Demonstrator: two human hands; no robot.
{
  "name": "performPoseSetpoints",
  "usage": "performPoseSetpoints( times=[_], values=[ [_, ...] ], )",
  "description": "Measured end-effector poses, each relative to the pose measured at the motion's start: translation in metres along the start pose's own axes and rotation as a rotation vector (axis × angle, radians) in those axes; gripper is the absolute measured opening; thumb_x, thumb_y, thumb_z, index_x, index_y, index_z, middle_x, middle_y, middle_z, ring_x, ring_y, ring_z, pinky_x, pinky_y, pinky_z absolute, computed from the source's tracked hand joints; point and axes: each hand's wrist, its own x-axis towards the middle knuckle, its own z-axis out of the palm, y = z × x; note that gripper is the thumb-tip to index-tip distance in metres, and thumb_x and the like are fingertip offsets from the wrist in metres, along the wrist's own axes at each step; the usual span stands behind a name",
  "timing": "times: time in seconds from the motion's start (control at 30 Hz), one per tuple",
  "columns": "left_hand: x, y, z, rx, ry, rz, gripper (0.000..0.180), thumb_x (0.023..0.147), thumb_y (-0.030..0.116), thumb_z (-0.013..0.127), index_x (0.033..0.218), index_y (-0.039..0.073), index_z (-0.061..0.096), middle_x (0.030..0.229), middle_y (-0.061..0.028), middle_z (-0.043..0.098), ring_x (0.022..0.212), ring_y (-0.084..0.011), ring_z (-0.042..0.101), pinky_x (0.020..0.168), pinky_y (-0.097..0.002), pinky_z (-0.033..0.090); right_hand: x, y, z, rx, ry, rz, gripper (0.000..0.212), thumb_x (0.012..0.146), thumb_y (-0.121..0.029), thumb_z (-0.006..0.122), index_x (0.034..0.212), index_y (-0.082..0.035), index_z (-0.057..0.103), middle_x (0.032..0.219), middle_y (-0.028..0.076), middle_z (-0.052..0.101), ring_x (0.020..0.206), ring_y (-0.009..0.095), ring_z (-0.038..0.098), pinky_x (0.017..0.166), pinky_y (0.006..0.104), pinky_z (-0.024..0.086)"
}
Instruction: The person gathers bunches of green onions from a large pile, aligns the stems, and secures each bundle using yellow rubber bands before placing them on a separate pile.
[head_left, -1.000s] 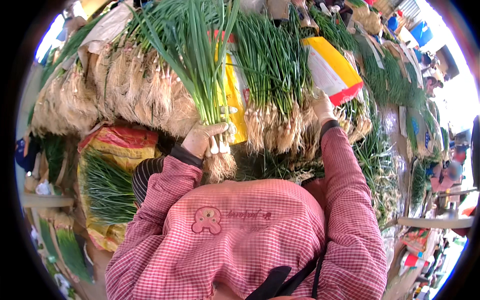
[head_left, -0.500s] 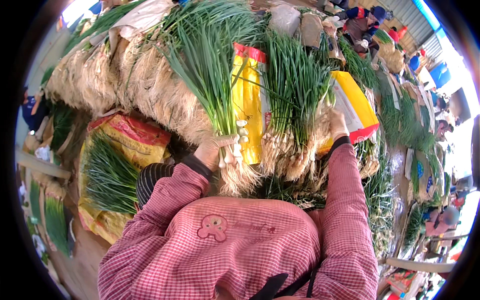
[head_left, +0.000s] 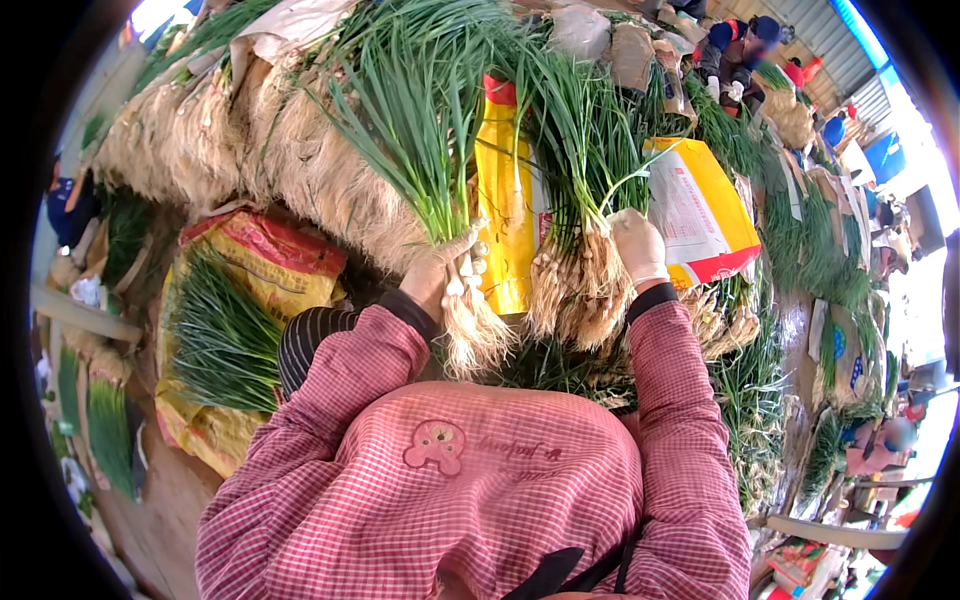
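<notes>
Left hand (head_left: pixel 430 280): closed around a bunch (head_left: pixel 437 205) low on the stems, just above the bulbs. Right hand (head_left: pixel 640 248), gloved, is at the right side of the pile (head_left: pixel 582 300), fingers bent against the white stem bases. Can't tell if it's clamped on any or only touching.

Key relation: the pile's nearest stems lie directly left of the right hand, in contact. Their long axis runs away from the body, leaning a bit left, roots toward the body, leaves far. Right is the nearer hand; left is well apart from those stems, across the yellow strip (head_left: pixel 503 180). Bunch has about the same axis, leaves fanned away and left, roots near.

Location: bunch is at the strip's left edge, overlapping it in view. Pile sits between the strip's right edge and the left edge of the yellow-white sheet (head_left: pixel 690 205).

Looks: leaves long, green, narrow, some bent over. Bulbs small, white. Roots pale tan, stringy, hanging in tufts; pile's roots more tangled than the bunch's.
</notes>
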Motion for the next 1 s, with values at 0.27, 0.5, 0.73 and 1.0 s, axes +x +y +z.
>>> performPoseSetpoints(
  times=[0.27, 0.5, 0.73, 1.0],
  values=[
    [-0.01, -0.001, -0.001, 0.139, -0.192, -0.012, 0.037, 0.092, 0.016, 0.061, 0.126, 0.002, 0.056, 0.085, -0.0025, 0.06, 0.065, -0.0103, 0.052, 0.055, -0.0219, 0.047, 0.005, -0.041, 0.015, -0.518, -0.057, -0.072, 0.036, 0.082, -0.036, 0.068, 0.103, -0.007, 0.064, 0.1, 0.015, 0.067, 0.095, 0.034, 0.065, 0.084, 0.0419, 0.051],
    [-0.014, 0.008, 0.013, 0.072, -0.265, 0.137, 0.049, 0.093, 0.007, 0.051, 0.139, 0.002, 0.036, 0.131, -0.0138, 0.053, 0.088, -0.017, 0.062, 0.06, -0.0233, 0.053, -0.017, -0.049, -0.011, 0.958, -0.032, -0.046, 0.016, 0.096, -0.02, 0.048, 0.094, -0.007, 0.057, 0.084, 0.0, 0.06, 0.071, 0.01, 0.055, 0.071, 0.0276, 0.048],
    [-0.001, -0.007, -0.001, 0.115, -0.401, 0.045, 0.05, 0.09, 0.008, 0.054, 0.138, 0.0, 0.043, 0.15, -0.0141, 0.036, 0.136, -0.0256, 0.039, 0.103, -0.0347, 0.045, -0.092, -0.091, 0.027, 1.344, -0.243, 0.08, 0.013, 0.1, -0.014, 0.04, 0.103, -0.009, 0.052, 0.1, 0.005, 0.062, 0.085, 0.013, 0.058, 0.076, 0.0287, 0.052],
    [-0.007, -0.015, -0.013, 0.424, -0.02, -0.097, 0.026, 0.089, 0.024, 0.066, 0.103, 0.001, 0.069, 0.063, 0.0005, 0.057, 0.045, -0.0057, 0.047, 0.038, -0.0196, 0.033, -0.117, -0.104, 0.054, 0.19, -0.319, -0.308, 0.037, 0.097, -0.04, 0.05, 0.106, -0.005, 0.058, 0.09, 0.014, 0.063, 0.076, 0.019, 0.063, 0.069, 0.0343, 0.055]
  ],
)
